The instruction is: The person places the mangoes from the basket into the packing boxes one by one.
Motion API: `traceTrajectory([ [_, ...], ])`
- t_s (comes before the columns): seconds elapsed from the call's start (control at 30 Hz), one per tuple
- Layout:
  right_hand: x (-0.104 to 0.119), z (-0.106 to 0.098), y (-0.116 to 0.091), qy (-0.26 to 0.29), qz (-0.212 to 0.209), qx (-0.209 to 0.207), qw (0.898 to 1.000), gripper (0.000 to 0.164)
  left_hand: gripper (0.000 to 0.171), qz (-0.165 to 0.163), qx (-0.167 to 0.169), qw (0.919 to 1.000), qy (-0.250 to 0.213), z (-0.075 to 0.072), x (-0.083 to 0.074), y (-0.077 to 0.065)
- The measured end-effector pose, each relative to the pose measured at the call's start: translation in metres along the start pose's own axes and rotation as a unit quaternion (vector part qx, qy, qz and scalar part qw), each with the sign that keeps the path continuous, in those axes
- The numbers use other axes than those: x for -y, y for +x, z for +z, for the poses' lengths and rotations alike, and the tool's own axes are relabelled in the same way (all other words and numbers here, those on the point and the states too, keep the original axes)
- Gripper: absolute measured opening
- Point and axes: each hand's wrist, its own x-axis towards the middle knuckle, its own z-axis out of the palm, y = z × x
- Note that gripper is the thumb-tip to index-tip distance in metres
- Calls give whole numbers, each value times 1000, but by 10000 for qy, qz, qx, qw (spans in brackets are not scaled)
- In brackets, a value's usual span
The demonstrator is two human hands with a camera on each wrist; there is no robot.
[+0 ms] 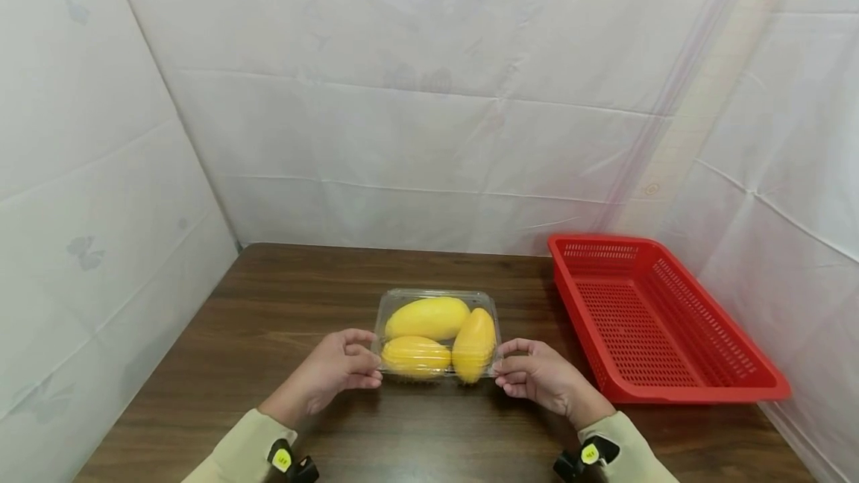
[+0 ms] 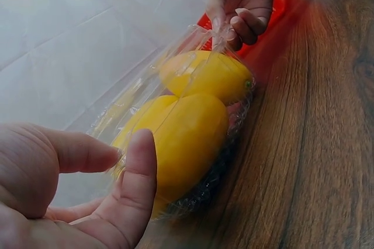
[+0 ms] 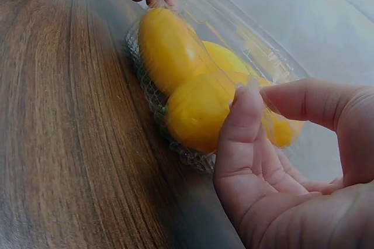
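Note:
Three yellow mangoes (image 1: 428, 318) lie in a clear plastic tray (image 1: 439, 292) on the table, in front of me in the head view. Thin clear plastic film (image 3: 234, 18) is drawn across the fruit. My left hand (image 1: 335, 373) pinches the film between thumb and forefinger at the near left corner. At the near right corner my right hand (image 1: 542, 377) pinches it the same way. In both wrist views the film bunches up toward the fingertips and stretches over the mangoes. The textured side of the tray shows beneath the fruit, close to the wood.
A red perforated plastic basket (image 1: 671, 393) stands to the right, beyond my right hand. The dark wooden table (image 1: 302, 282) spreads under everything. White sheeting (image 1: 403, 133) hangs behind the table and along both sides.

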Motion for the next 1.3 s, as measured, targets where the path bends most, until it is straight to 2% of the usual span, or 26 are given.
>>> traceTrajectory([
  [0.57, -2, -2, 2, -48, -30, -127, 9999, 31, 59, 16, 17, 10000, -47, 3, 3, -1],
  [0.8, -2, -2, 1, -182, -92, -199, 9996, 40, 60, 67, 104, 9999, -17, 2, 3, -2],
  [0.93, -2, -1, 0, -273, -94, -257, 9993, 44, 59, 63, 47, 9999, 78, 2, 3, -1],
  [1.13, -1, -2, -3, -414, -12, -205, 9989, 47, 56, 155, -167, 9988, 427, 1, 1, -1],
  [1.3, 3, -4, -6, -623, 11, -219, 9978, 48, 50, 409, -592, 9911, 1116, -1, -2, -1],
])
